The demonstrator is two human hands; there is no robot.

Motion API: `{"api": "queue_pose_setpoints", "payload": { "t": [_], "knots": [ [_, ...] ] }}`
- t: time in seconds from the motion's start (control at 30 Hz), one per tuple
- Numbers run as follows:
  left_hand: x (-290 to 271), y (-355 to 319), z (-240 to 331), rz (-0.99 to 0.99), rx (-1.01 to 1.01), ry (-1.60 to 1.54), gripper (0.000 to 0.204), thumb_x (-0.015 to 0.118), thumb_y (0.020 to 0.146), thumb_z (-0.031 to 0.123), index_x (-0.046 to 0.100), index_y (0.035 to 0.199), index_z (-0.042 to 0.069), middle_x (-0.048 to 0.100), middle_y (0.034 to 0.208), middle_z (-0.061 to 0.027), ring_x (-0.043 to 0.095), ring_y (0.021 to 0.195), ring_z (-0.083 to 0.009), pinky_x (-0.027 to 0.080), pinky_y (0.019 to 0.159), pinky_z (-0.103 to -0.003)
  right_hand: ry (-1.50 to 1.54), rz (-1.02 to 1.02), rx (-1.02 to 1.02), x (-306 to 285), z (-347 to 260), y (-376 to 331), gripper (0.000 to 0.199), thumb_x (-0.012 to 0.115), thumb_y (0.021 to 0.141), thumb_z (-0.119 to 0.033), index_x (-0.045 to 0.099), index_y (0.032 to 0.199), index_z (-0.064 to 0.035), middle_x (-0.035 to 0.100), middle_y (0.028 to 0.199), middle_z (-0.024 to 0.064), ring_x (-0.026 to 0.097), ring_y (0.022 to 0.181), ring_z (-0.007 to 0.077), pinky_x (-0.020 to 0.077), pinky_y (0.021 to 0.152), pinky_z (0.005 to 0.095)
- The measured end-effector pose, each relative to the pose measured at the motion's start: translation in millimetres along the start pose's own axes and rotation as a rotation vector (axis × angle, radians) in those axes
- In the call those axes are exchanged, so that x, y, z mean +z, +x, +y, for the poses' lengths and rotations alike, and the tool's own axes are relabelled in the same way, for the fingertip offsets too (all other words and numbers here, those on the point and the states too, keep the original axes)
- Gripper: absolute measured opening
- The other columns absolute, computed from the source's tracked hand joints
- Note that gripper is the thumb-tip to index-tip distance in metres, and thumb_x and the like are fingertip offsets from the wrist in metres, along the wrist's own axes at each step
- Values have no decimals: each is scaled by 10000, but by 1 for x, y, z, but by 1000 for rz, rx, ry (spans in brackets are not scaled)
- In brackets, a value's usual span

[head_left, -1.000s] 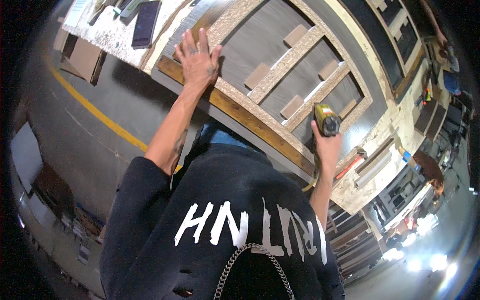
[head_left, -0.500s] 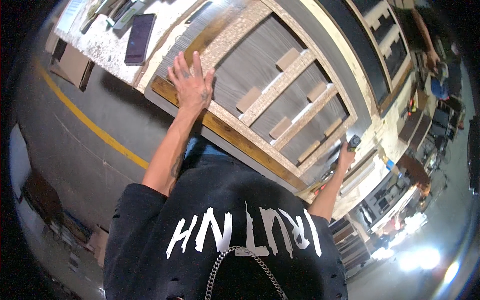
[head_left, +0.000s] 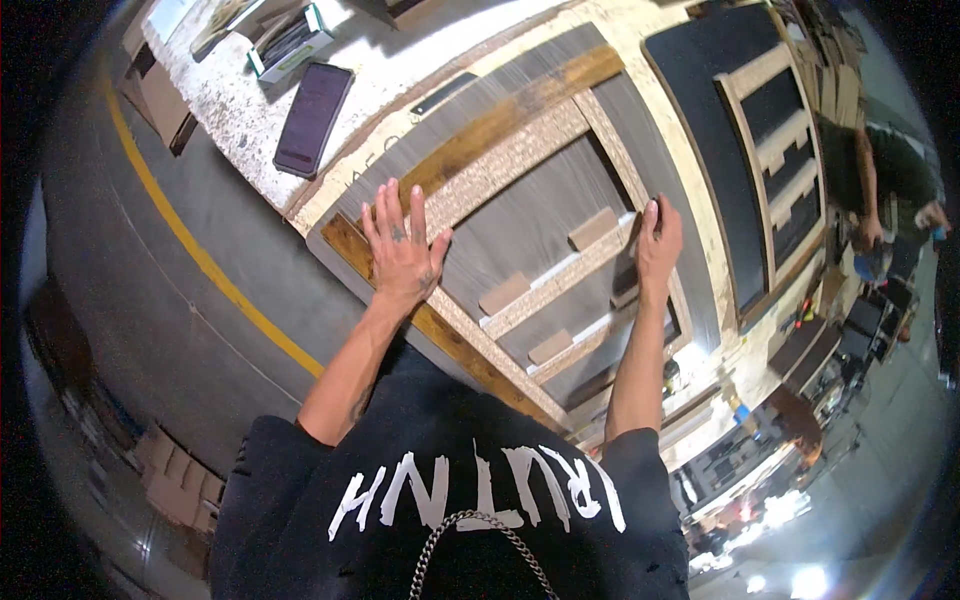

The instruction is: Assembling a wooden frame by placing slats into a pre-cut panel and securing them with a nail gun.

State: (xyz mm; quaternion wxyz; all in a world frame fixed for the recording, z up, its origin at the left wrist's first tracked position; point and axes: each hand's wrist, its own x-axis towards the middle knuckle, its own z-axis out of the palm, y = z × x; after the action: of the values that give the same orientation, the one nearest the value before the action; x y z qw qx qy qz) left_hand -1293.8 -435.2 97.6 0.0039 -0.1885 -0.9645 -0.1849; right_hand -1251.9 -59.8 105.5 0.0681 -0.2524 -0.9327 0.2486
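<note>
A grey wood-grain panel [head_left: 683, 185] lies on the bench in front of me, carrying a frame of chipboard strips [head_left: 612, 148]. Brown wooden strips [head_left: 520, 105] run along two of its sides. My left hand [head_left: 405, 262] rests on the frame's near-left corner, fingers spread. Bent fingers of my right hand [head_left: 660, 245] close on the frame's right rail; its forearm hides part of the crossbars. Small brown blocks [head_left: 507, 294] sit along the crossbars. Beside my right forearm, a dark tool [head_left: 672, 374] lies near a bright light, only partly visible.
A phone [head_left: 314, 120] and an open box [head_left: 290, 45] lie on the speckled bench top [head_left: 235, 120] at left. Right of the panel is a second, dark panel [head_left: 700, 130] with its own frame. Another person's arm [head_left: 868, 190] shows at far right.
My right hand has let go of the dark power tool and moved up and left to the frame's right rail. My left hand stays at the corner. The view has shifted.
</note>
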Motion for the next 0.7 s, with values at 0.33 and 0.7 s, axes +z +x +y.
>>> {"api": "queue_pose_setpoints", "payload": {
  "t": [0.33,0.7],
  "knots": [
    [6,0,-8,-54,-24,-3,719,535,967,393,242,1508,22,228,1527,-314,273,1394,-473,149,1126,-647,42,197,17,48,-38,21,375,509,1016,-329,666,970,9,553,907,155,505,911,307,403,857,410],
    [8,1,-3,-30,3,49,684,515,978,414,293,1495,26,250,1520,-312,282,1385,-482,174,1114,-651,71,220,-33,52,-27,16,311,524,981,-280,690,1032,-23,514,888,123,481,889,285,407,827,403]
  ]
}}
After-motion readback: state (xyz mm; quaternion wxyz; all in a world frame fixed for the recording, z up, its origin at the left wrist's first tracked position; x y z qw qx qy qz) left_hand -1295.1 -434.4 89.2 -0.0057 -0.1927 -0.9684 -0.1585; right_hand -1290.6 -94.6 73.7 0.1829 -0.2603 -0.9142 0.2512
